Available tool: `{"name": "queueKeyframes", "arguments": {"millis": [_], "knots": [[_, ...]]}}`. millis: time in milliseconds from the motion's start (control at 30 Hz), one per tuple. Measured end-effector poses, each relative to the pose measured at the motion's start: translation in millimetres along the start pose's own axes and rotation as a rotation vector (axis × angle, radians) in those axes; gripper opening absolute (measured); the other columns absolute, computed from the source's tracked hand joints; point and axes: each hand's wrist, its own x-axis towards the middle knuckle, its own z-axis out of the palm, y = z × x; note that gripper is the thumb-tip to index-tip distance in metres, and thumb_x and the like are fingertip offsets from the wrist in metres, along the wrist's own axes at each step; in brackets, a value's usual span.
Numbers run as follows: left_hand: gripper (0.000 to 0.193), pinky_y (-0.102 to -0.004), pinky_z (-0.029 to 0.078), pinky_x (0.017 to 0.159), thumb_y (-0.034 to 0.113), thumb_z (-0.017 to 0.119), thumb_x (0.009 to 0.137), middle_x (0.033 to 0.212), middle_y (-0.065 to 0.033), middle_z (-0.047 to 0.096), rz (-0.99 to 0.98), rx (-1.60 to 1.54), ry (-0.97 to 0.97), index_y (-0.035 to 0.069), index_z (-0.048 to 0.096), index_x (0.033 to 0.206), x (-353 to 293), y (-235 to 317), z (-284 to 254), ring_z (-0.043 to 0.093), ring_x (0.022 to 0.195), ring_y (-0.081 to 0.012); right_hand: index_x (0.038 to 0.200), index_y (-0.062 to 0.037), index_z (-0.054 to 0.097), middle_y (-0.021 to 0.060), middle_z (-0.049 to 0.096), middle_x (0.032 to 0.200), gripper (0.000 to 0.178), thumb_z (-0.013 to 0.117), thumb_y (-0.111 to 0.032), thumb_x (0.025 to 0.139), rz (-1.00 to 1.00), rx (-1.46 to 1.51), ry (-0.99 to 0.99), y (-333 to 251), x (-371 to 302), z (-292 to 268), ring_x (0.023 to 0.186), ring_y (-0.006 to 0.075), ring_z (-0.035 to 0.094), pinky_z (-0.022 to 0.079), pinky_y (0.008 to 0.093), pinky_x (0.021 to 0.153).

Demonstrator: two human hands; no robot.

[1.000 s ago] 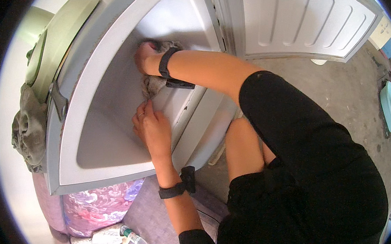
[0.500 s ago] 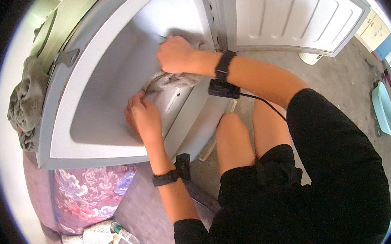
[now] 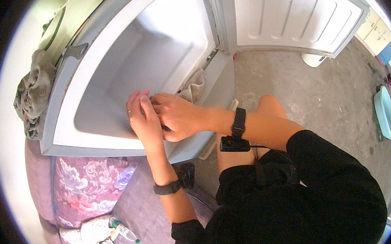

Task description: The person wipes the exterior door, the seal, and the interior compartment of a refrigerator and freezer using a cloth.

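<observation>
My two hands meet at the near edge of an open refrigerator compartment (image 3: pixel 111 78) with pale grey inner walls. A greyish-beige cloth (image 3: pixel 195 87) hangs over the compartment's sill beside my right hand. My right hand (image 3: pixel 179 116) is closed, its knuckles up, with the cloth bunched at it. Against its fingertips rests my left hand (image 3: pixel 144 118), fingers curled and thumb bent inward. What lies between the two hands is mostly hidden by them.
The white ribbed refrigerator door (image 3: pixel 288 18) stands swung out to the right. A dark grey cloth (image 3: pixel 37 90) drapes over the left side. Near left is a purple sofa (image 3: pixel 138 216) with a plastic bottle (image 3: pixel 126 231). A light-blue basin (image 3: pixel 386 115) stands far right.
My right hand has come down and toward me from inside the compartment to meet my left hand. The cloth has been drawn to the sill with it.
</observation>
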Motion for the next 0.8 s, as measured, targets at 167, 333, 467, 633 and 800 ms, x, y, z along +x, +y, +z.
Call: {"name": "queueKeyframes", "arguments": {"millis": [167, 333, 467, 633, 800], "knots": [[0.031, -0.0484, 0.032, 0.111, 0.013, 0.041, 0.101, 0.127, -0.0215, 0.058, 0.055, -0.079, -0.026, -0.003, 0.063, 0.115, -32, 36, -18, 0.043, 0.133, -0.0414, 0.1, -0.0033, 0.064, 0.0126, 0.062, 0.106, 0.037, 0.071, -0.018, 0.067, -0.018, 0.01, -0.077, -17, -7, -7, 0.105, 0.0345, 0.053, 0.042, 0.0457, 0.094], [0.032, -0.0484, 0.031, 0.112, 0.01, 0.04, 0.099, 0.129, -0.0201, 0.057, 0.072, -0.039, 0.012, -0.001, 0.062, 0.119, -70, 56, -38, 0.043, 0.133, -0.0403, 0.088, -0.0071, 0.064, 0.0028, 0.061, 0.093, 0.024, 0.071, -0.017, 0.067, 0.055, -0.138, 0.035, -29, -20, 11, 0.09, 0.0277, 0.056, 0.047, 0.0399, 0.077], [0.043, -0.0507, 0.032, 0.112, 0.015, 0.053, 0.093, 0.132, -0.0204, 0.055, 0.145, 0.048, -0.016, -0.002, 0.05, 0.132, -102, 44, -55, 0.042, 0.134, -0.0414, 0.076, -0.0069, 0.059, 0.0019, 0.056, 0.076, 0.017, 0.067, -0.014, 0.064, 0.044, 0.005, -0.036, -38, -30, 1, 0.072, 0.0251, 0.054, 0.045, 0.0373, 0.06], [0.094, -0.0531, 0.032, 0.111, 0.024, 0.088, 0.063, 0.137, -0.0202, 0.051, 0.103, 0.043, -0.247, 0.003, 0.04, 0.14, -126, 49, -58, 0.048, 0.126, -0.0427, 0.069, -0.0057, 0.05, 0.0076, 0.049, 0.067, 0.015, 0.061, -0.014, 0.063, 0.145, 0.223, -0.11, -62, -41, -36, 0.065, 0.0294, 0.051, 0.042, 0.0413, 0.055], [0.083, -0.0427, 0.043, 0.098, 0.001, 0.08, 0.067, 0.124, -0.0181, 0.054, -0.016, -0.137, -0.324, 0.005, 0.04, 0.14, -135, 55, -52, 0.054, 0.11, -0.0342, 0.081, -0.0038, 0.05, 0.013, 0.053, 0.078, 0.023, 0.065, -0.011, 0.065, 0.426, 0.283, -0.232, -83, -38, -71, 0.074, 0.0315, 0.057, 0.045, 0.0387, 0.061]]}}
